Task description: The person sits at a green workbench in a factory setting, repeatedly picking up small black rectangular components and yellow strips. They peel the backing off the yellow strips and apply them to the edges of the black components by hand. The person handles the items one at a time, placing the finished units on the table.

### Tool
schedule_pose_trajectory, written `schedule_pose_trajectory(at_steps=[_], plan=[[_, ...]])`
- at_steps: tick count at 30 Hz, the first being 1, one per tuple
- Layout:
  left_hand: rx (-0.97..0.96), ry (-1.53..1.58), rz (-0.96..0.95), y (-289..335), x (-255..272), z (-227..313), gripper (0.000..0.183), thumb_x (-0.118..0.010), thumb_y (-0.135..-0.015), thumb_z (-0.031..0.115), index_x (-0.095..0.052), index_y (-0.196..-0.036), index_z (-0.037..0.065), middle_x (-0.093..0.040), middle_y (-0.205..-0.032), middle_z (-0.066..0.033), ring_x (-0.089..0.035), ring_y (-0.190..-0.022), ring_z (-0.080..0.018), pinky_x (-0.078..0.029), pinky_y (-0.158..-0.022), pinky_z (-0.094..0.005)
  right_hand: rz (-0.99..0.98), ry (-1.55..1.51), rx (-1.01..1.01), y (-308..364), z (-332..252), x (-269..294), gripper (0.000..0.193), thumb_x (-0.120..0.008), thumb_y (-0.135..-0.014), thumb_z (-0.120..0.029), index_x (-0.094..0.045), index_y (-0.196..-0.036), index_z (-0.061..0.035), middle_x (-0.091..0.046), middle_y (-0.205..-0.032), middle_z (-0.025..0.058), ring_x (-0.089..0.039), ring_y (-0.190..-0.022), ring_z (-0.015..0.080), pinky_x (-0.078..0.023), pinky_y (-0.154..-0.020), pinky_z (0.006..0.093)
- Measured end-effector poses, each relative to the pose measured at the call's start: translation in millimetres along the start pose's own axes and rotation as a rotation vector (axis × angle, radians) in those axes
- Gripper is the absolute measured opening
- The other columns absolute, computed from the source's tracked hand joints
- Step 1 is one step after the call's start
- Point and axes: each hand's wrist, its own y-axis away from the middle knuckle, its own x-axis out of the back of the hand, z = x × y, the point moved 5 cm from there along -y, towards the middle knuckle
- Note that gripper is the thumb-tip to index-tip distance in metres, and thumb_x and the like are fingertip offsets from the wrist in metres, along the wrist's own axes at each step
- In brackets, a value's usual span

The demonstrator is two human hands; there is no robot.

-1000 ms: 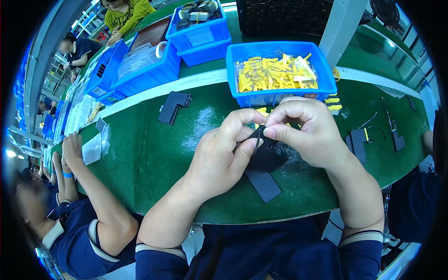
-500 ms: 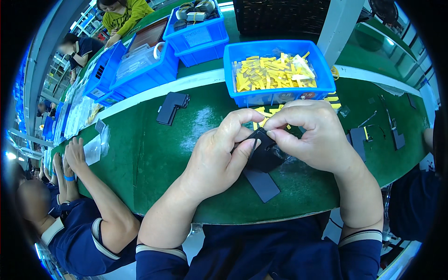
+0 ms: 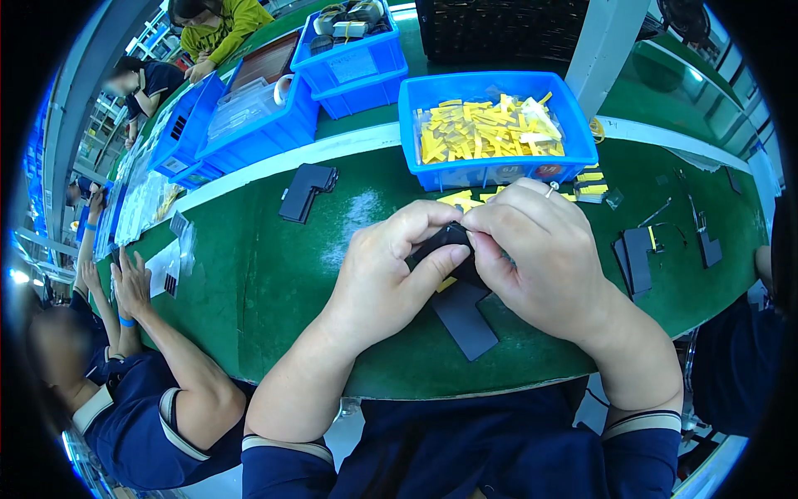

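**Dark part (image 3: 436,240) pinched at its far end, left hand (image 3: 376,279) and right hand (image 3: 544,262) meeting there**

The relation that counts is at the far tip: the dark part lies directly between the hands, its visible edge slanting from near left to far right, and the fingertips of both hands come together at that upper end. Its full long axis cannot be told, since the fingers cover much of it. Neither hand is nearer; both touch it, the left along its left side, the right at its far right corner.

The left hand comes in from the near left, thumb lying across the part and index finger arched over its far edge, the gap between them closed down to the part's thickness. The right hand bends inward from the near right, knuckles up, thumb and index finger nearly together at the corner (whether they grip some smaller piece there, I cannot tell).

Just below the hands, on the green table (image 3: 274,308), lies a flat dark piece (image 3: 467,323), its long axis running from far left to near right, with a scrap of yellow (image 3: 446,284) showing at its far end. Beyond the hands stands a blue bin (image 3: 449,176) of yellow strips (image 3: 482,137).
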Motion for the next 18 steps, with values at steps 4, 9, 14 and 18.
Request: schedule_pose_trajectory(at_steps=[4, 9, 14, 18], plan=[[0.089, 0.028, 0.049, 1.0, 1.3, 0.9, 0.022, -0.062, -0.089, 0.008, -0.053, -0.107, 0.0, -0.064, -0.082, -0.0071, -0.062, -0.074, -0.0096, -0.048, -0.066, -0.0236, 0.079, -0.124, -0.077, 1.6, 3.0, -1.2, 0.017, -0.067, -0.072, -0.001, -0.06, -0.088, -0.0006, -0.058, -0.077, 0.0124, -0.06, -0.072, 0.0286, -0.048, -0.065, 0.0361], [0.102, 0.493, 0.157, 1.6, 0.4, -6.2, 0.012, -0.056, -0.092, 0.005, -0.053, -0.103, 0.002, -0.058, -0.094, -0.002, -0.053, -0.085, -0.0068, -0.042, -0.076, -0.0211, 0.123, -0.828, -0.562, 10.1, 25.6, -16.3, 0.014, -0.07, -0.077, -0.001, -0.063, -0.089, -0.0001, -0.064, -0.081, 0.0072, -0.063, -0.073, 0.0161, -0.05, -0.069, 0.0276], [0.089, 0.533, 0.162, 2.2, -1.2, -5.6, 0.011, -0.056, -0.091, 0.006, -0.054, -0.101, 0.002, -0.056, -0.092, -0.0005, -0.051, -0.083, -0.006, -0.04, -0.076, -0.0214, 0.074, -0.855, -0.583, 9.8, 26.4, -15.0, 0.01, -0.071, -0.075, -0.001, -0.065, -0.083, -0.0003, -0.065, -0.08, 0.004, -0.061, -0.074, 0.0115, -0.049, -0.069, 0.0249], [0.082, 0.479, 0.124, 1.9, -0.4, 0.1, 0.01, -0.057, -0.091, 0.007, -0.055, -0.1, 0.002, -0.055, -0.09, 0.0006, -0.048, -0.081, -0.0042, -0.039, -0.073, -0.0198, 0.048, -0.787, -0.563, 8.9, 26.2, -13.9, 0.007, -0.072, -0.074, -0.001, -0.066, -0.078, -0.0008, -0.065, -0.078, 0.0046, -0.061, -0.072, 0.0117, -0.048, -0.067, 0.025]])
